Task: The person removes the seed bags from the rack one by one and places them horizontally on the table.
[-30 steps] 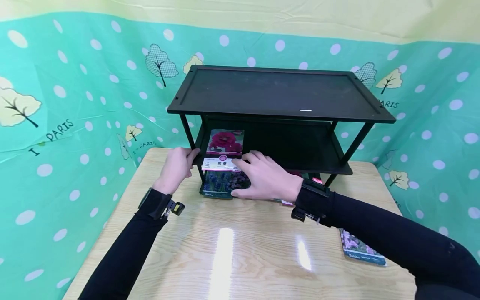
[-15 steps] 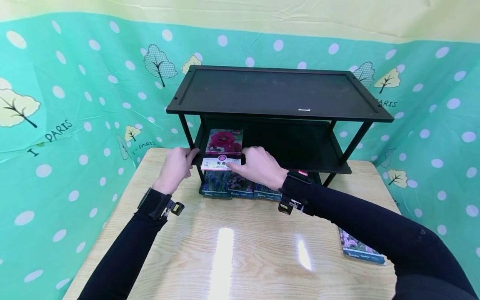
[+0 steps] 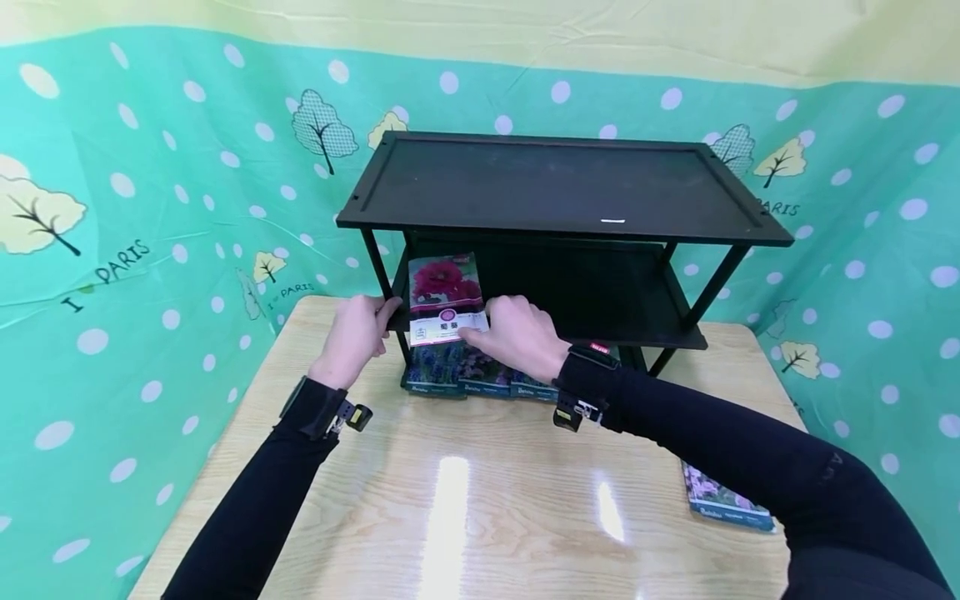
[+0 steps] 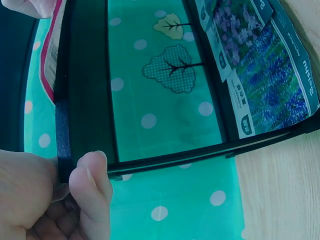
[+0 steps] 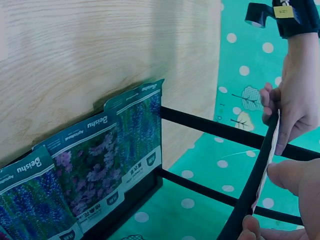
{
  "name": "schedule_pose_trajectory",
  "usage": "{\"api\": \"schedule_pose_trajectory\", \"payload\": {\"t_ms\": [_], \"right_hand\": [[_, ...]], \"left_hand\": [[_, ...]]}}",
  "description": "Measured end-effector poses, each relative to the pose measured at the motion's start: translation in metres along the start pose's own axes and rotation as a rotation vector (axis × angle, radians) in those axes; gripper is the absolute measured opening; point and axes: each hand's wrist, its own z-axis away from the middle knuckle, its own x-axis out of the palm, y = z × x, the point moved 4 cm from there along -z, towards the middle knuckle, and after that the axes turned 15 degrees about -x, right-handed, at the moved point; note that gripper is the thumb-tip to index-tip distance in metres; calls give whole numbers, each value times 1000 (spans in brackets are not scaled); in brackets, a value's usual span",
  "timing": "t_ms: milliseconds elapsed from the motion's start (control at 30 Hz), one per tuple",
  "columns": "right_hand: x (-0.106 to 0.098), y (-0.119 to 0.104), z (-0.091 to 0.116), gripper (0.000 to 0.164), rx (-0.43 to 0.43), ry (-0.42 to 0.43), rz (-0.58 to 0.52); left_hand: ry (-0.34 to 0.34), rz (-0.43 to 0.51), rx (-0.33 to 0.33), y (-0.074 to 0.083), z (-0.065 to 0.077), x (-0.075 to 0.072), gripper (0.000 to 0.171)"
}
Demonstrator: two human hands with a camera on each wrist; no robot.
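A flower seed packet with a magenta bloom and a white label band leans on the left part of the black rack's middle shelf. My right hand pinches its lower right edge between thumb and fingers; in the right wrist view the packet shows edge-on along the shelf's front rail. My left hand grips the left front corner of that shelf, thumb and fingers around the black rail in the left wrist view. Below, several blue and purple flower packets stand side by side on the bottom level.
The rack's top board overhangs the middle shelf. Thin black posts stand at its corners. Another purple flower packet lies on the wooden table at right, partly under my right sleeve. A patterned green curtain surrounds the table.
My right hand has gone from spread fingers beside the magenta packet to pinching its edge. The packet has since turned slightly, its top leaning left. My left hand keeps its place.
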Motion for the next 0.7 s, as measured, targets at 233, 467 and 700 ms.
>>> {"api": "schedule_pose_trajectory", "payload": {"t_ms": [233,467,700], "right_hand": [[-5,0,0,32,17,10,-65],[-11,10,4,29,61,27,-234],[-24,27,21,28,125,66,-381]], "left_hand": [[17,-2,13,2,1,2,47],[25,12,25,1,-1,3,46],[26,7,17,1,0,1,47]]}}
